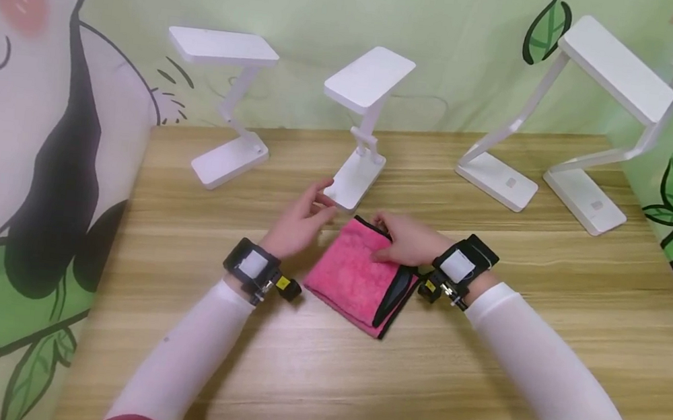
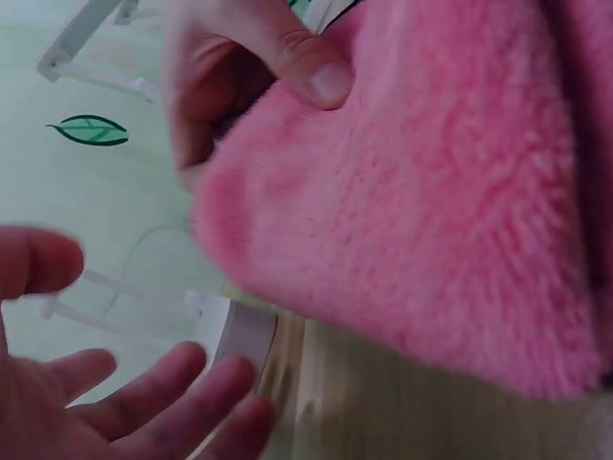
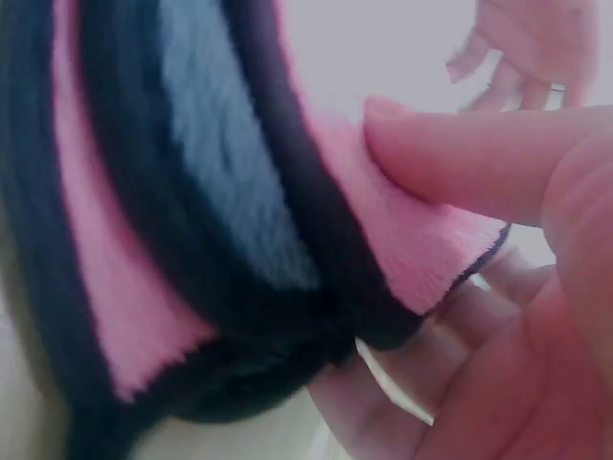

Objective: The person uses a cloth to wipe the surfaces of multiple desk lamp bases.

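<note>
A folded pink cloth (image 1: 350, 275) with black edging lies in the middle of the wooden table, its grey inner side showing between the folds in the right wrist view. My right hand (image 1: 409, 239) pinches the cloth's far right edge, thumb on top and fingers beneath. To the left of the cloth, my left hand (image 1: 301, 220) is held with its fingers spread and nothing in them. Its fingertips are near the base of a white desk lamp (image 1: 354, 179). In the left wrist view the left palm faces the pink cloth (image 2: 412, 211).
Another white lamp (image 1: 228, 159) stands at the back left. Two more, a tall lamp (image 1: 498, 178) and a second tall lamp (image 1: 583, 200), stand at the back right. Behind the wooden table (image 1: 307, 390) rises a green wall (image 1: 307, 4) with panda and leaf pictures.
</note>
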